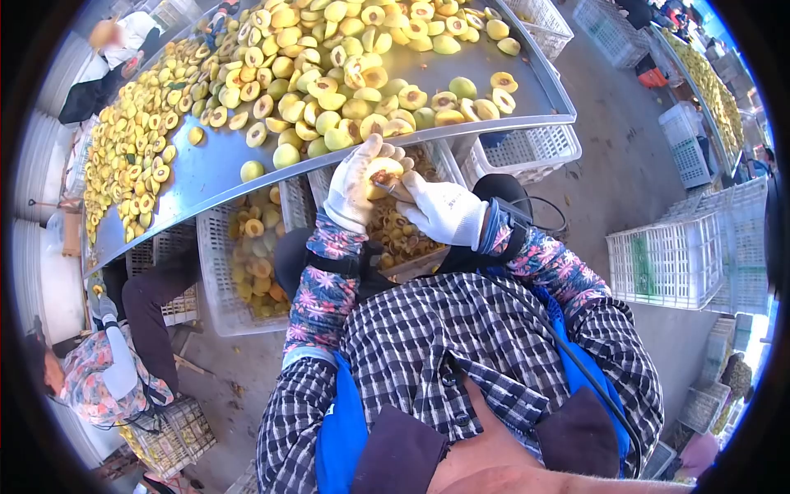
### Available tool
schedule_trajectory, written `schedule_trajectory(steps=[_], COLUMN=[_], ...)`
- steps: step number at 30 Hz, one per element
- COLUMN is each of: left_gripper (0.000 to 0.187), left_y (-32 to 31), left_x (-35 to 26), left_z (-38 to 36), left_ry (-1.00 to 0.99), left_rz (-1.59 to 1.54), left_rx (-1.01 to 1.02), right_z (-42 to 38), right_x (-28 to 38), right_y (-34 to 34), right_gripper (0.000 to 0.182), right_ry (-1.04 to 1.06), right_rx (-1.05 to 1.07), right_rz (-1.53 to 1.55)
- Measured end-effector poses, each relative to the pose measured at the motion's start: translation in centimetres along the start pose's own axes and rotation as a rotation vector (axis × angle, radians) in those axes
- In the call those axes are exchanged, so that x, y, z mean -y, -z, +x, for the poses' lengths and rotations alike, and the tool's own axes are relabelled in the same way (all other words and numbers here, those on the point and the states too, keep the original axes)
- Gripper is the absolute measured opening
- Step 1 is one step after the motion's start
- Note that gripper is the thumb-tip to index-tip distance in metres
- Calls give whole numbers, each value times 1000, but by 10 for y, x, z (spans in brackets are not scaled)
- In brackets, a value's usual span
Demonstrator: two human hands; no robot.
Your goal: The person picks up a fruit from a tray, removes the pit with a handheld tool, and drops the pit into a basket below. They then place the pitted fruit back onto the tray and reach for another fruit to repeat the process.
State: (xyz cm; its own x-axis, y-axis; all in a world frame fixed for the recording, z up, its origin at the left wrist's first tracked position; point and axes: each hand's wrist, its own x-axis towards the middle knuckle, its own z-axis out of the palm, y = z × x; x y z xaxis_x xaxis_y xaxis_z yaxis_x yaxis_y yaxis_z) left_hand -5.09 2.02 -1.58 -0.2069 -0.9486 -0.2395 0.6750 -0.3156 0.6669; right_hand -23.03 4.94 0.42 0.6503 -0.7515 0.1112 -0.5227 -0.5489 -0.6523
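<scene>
My left hand (pixel 349 186), in a white glove, is closed around a halved yellow stone fruit (pixel 384 174) with a brown pit hollow facing up. A small metal pitting tool (pixel 401 192) is gripped in my gloved right hand (pixel 445 212), its end against the cut face of the fruit. Both hands are just past the near edge of a metal table (pixel 222 174). Many halved stone fruits (pixel 329 99) are piled on that table. Below my hands stands a crate (pixel 420 265) with fruit pieces in it.
A white crate of fruit (pixel 216 288) stands left of my knees, and another crate (pixel 543 156) is under the table's right corner. Stacked crates (pixel 671 259) stand at right. A co-worker (pixel 111 370) sits at lower left; another person (pixel 123 41) is at upper left.
</scene>
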Motion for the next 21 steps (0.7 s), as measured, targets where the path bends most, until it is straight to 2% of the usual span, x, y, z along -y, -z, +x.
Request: schedule_trajectory(steps=[1, 3, 4, 7, 8, 11, 12, 13, 15, 16, 17, 19, 21], left_gripper=[32, 31, 31, 29, 30, 30, 29, 29, 28, 28, 28, 28, 28], left_y=[3, 10, 10, 5, 2, -8, -8, -7, -6, -9, -12, -18, -18], left_x=[1, 2, 5, 15, 19, 30, 33, 36, 41, 42, 42, 43, 54], left_z=[1, 2, 0, -2, -2, 1, 2, 5, 8, 5, 2, -6, -4], left_ry=[2, 71, 71, 7, 32, 73, 122, 131, 187, 152, 166, 186, 176], left_rz=[-5, 30, 23, -86, -189, -323, -317, -321, -159, -70, -73, -47, -53], left_rx=[-2, 9, 4, 82, 83, 21, -15, -16, -46, -58, -59, 37, 50], right_z=[-1, 1, -1, -8, -12, -21, -24, -26, -31, -37, -42, -52, -58], right_x=[-4, -8, -8, -1, 6, -5, -9, -13, -14, -11, -8, -4, -2], right_y=[-2, -7, -7, -3, -1, -9, -17, -22, -26, -18, -11, -4, -6], right_gripper=[43, 42, 42, 31, 27, 24, 25, 25, 26, 27, 27, 26, 24], right_ry=[-3, -174, -175, -466, -522, -478, -488, -499, -301, -424, -438, -713, -746], right_rx=[5, 108, 117, 286, 251, 231, 193, 189, 15, 112, 108, 219, 157], right_rz=[0, 142, 142, 1237, 1368, 1381, 1251, 1253, 606, 857, 861, 1360, 1494])
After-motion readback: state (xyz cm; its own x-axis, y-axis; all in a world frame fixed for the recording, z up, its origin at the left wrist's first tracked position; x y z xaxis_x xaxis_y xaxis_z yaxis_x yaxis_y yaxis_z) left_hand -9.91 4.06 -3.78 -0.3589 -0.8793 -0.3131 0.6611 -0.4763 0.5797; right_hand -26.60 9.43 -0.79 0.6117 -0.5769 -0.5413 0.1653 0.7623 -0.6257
